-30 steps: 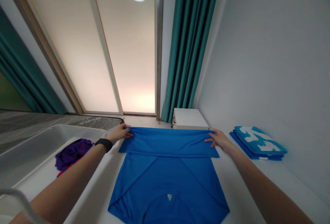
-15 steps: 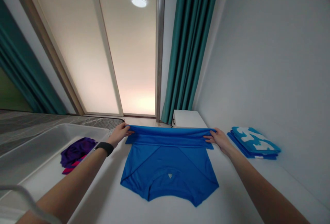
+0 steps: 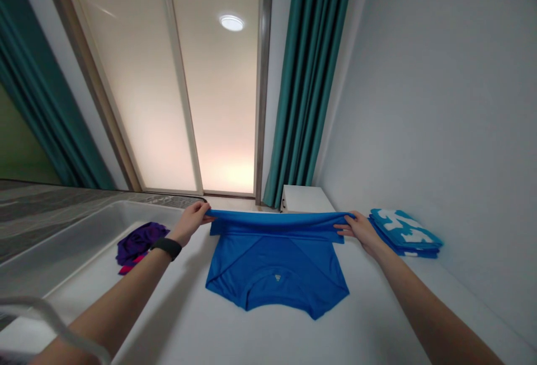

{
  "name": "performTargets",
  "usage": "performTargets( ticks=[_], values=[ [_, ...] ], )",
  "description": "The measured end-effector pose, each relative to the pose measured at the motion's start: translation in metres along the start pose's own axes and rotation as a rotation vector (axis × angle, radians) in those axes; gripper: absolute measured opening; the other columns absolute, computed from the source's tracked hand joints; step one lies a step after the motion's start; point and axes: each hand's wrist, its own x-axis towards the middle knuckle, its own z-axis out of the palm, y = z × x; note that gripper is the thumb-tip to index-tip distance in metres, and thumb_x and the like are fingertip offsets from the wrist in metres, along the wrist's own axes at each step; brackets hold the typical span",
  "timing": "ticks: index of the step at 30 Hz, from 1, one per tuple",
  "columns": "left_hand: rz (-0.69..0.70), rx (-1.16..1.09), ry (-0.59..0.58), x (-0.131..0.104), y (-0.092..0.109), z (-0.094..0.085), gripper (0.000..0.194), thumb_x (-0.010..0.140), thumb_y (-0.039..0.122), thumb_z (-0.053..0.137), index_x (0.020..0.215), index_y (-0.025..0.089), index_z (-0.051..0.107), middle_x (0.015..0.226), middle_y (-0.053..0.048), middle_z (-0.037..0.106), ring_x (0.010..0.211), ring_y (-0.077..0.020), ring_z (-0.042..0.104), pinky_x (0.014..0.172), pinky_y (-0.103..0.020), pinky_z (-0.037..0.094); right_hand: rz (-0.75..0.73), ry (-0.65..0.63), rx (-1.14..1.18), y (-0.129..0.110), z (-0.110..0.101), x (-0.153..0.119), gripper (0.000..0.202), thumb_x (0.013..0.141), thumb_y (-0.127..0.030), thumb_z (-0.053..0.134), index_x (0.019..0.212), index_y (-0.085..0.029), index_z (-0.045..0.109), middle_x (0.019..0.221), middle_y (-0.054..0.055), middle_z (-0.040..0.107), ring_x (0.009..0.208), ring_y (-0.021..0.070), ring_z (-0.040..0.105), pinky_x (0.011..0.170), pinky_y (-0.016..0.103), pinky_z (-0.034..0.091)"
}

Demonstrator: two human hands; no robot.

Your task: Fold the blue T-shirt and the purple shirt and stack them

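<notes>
A blue T-shirt [image 3: 277,264] lies on the white surface [image 3: 268,342], its neckline toward me and a small light logo near the collar. Its far part is folded back over the body in a band. My left hand [image 3: 192,224], with a dark band on the wrist, pinches the left end of that folded edge. At the right end, my right hand [image 3: 358,232] grips the same edge between thumb and fingers, some fingers spread below. The edge is stretched straight between both hands.
A clear plastic bin [image 3: 84,236] on the left holds a crumpled purple and red garment [image 3: 140,244]. Folded blue and white clothes [image 3: 405,233] are stacked by the right wall. Behind stands a white cabinet [image 3: 308,199]. A pale curved bar [image 3: 54,326] crosses the lower left.
The camera view has shifted slightly, so the shirt appears a little smaller and its neckline higher. Both hands keep hold of the folded edge, with little other movement.
</notes>
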Motion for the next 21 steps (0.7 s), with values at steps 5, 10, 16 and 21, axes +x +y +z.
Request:
performTargets(
  ticks=[5,10,16,21],
  values=[
    [0.007,-0.003,0.009,-0.03,0.003,-0.009,0.026,0.066,0.037,0.072,0.07,0.017,0.056,0.063,0.001,0.065,0.065,-0.0171,0.067,0.074,-0.033,0.059,0.018,-0.028,0.023,0.009,-0.015,-0.025,0.011,0.081,-0.02,0.058,0.091,-0.022,0.053,0.081,0.005,0.072,0.078,0.0255,0.073,0.063,0.034,0.061],
    [0.037,0.026,-0.062,-0.072,-0.018,-0.025,0.034,0.061,0.044,0.075,0.073,0.016,0.059,0.076,-0.001,0.066,0.074,-0.0187,0.066,0.077,-0.034,0.057,-0.045,-0.099,-0.056,0.048,-0.033,-0.064,0.022,0.076,-0.037,0.064,0.09,-0.022,0.057,0.091,0.008,0.072,0.084,0.0267,0.072,0.067,0.036,0.058],
    [0.136,0.276,-0.076,-0.09,-0.059,-0.035,0.041,0.061,0.056,0.07,0.072,0.018,0.063,0.073,-0.004,0.067,0.07,-0.0212,0.062,0.067,-0.032,0.051,-0.194,-0.081,-0.321,0.081,-0.046,-0.086,0.024,0.072,-0.039,0.055,0.086,-0.021,0.063,0.089,0.005,0.072,0.065,0.0184,0.064,0.068,0.033,0.051],
    [0.245,0.431,-0.123,-0.095,-0.063,-0.024,0.035,0.07,0.053,0.061,0.076,0.019,0.065,0.075,-0.004,0.068,0.071,-0.0224,0.061,0.069,-0.032,0.048,-0.224,-0.113,-0.376,0.075,-0.039,-0.086,0.034,0.075,-0.047,0.044,0.077,-0.021,0.067,0.084,0.007,0.072,0.066,0.0215,0.061,0.057,0.031,0.047]
  ],
)
